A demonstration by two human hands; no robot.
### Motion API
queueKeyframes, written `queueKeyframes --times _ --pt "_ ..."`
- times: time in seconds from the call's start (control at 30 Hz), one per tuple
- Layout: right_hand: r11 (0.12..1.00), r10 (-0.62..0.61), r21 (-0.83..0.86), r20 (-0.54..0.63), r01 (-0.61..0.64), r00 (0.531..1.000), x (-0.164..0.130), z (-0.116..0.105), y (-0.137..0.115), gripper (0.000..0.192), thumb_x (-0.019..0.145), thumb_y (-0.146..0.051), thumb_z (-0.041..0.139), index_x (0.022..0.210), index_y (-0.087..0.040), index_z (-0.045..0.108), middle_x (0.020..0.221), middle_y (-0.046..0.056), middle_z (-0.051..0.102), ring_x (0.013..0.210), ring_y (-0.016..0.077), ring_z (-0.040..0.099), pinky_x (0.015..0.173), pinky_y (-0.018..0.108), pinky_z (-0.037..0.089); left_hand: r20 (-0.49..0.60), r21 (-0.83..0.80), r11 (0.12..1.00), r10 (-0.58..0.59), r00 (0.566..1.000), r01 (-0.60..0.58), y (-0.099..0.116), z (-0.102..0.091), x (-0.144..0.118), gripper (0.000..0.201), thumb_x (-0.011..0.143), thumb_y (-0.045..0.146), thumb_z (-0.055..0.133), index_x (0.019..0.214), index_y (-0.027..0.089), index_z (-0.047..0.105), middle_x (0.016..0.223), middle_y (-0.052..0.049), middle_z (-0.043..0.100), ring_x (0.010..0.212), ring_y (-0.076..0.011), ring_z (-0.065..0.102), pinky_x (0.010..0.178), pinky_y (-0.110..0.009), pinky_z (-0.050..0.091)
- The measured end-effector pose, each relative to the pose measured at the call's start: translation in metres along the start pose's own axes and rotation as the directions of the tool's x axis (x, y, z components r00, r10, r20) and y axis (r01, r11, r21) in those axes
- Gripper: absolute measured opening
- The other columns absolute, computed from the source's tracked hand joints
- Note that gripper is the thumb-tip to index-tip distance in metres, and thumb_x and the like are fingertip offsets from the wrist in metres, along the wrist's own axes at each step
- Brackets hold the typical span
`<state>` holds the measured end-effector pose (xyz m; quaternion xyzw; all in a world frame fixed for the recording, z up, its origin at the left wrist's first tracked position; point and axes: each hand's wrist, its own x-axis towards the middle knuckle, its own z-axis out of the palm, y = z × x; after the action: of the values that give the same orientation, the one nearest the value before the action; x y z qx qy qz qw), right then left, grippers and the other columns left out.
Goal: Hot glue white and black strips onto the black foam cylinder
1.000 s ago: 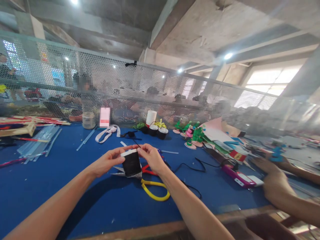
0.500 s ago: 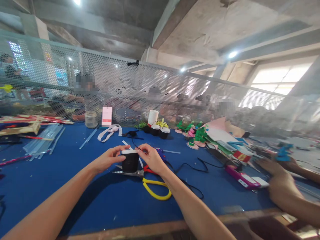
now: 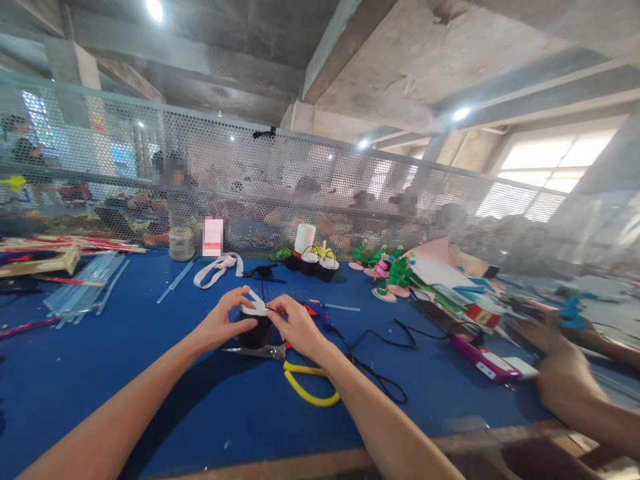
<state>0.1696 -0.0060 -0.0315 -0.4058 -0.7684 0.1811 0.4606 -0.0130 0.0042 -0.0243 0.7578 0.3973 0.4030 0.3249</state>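
A black spool of thread (image 3: 255, 328) with a white rim stands on the blue table (image 3: 150, 373), just in front of me. My left hand (image 3: 220, 325) grips its left side. My right hand (image 3: 296, 323) is at its top right edge, fingers pinched together on the thread end at the rim. Scissors with yellow and red handles (image 3: 300, 380) lie flat right behind and below the spool, their blades pointing left under my hands.
A black cord (image 3: 385, 340) trails right of the scissors. Clear plastic strips (image 3: 85, 287), a jar (image 3: 181, 243), white ribbon (image 3: 216, 268), small black pots (image 3: 317, 263) and green foam flowers (image 3: 390, 270) lie farther back. Another person's hands (image 3: 565, 380) work at the right. A mesh screen (image 3: 300, 180) closes the far edge.
The spool has come down from slightly raised onto the table beside the scissors. Both hands followed it, and my right fingers moved onto its top rim.
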Motion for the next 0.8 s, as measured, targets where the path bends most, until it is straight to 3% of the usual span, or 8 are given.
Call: queueKeyframes --times 0.2,0.47,0.67,0.8 --pt "0.997 -0.037 -0.064 0.000 0.037 0.999 -0.002 0.004 -0.006 0.007 0.075 -0.020 0.046 0.068 -0.020 0.046 0.072 0.003 0.053 0.068 0.0152 0.051 0.064 0.029 0.041 -0.035 0.129 0.988 0.086 0.996 -0.081 0.007 0.009 0.000 0.015 0.060 0.030 0.062 0.072 0.020 0.059 0.121 -0.007 0.048 0.120 -0.0275 0.031 0.101 -0.045 0.019" --pt "0.944 -0.209 -0.251 0.049 0.215 0.977 -0.002 -0.001 -0.011 0.012 0.077 -0.014 0.043 0.068 -0.021 0.041 0.077 0.006 0.051 0.077 0.0184 0.047 0.070 0.031 0.041 -0.013 0.410 0.889 0.229 0.973 -0.204 0.017 0.016 0.000 0.009 0.067 0.022 0.054 0.073 0.019 0.060 0.121 -0.008 0.049 0.120 -0.0270 0.030 0.100 -0.042 0.022" --pt "0.934 -0.242 -0.249 0.087 0.257 0.966 -0.004 -0.002 -0.015 0.012 0.076 -0.011 0.043 0.067 -0.020 0.041 0.076 0.006 0.050 0.076 0.0183 0.047 0.069 0.032 0.042 0.021 0.345 0.917 0.206 0.978 -0.200 0.017 0.015 -0.002 0.005 0.065 0.023 0.056 0.064 0.019 0.058 0.115 -0.009 0.053 0.118 -0.0275 0.032 0.100 -0.043 0.022" --pt "0.975 -0.211 -0.078 -0.009 0.210 0.977 -0.005 -0.005 -0.018 0.007 0.075 -0.016 0.047 0.069 -0.020 0.045 0.079 0.005 0.054 0.080 0.0168 0.051 0.074 0.031 0.042 0.004 0.225 0.961 0.163 0.987 -0.160 0.021 0.013 -0.003 0.011 0.066 0.030 0.056 0.063 0.020 0.058 0.115 -0.007 0.054 0.117 -0.0265 0.033 0.100 -0.042 0.021"
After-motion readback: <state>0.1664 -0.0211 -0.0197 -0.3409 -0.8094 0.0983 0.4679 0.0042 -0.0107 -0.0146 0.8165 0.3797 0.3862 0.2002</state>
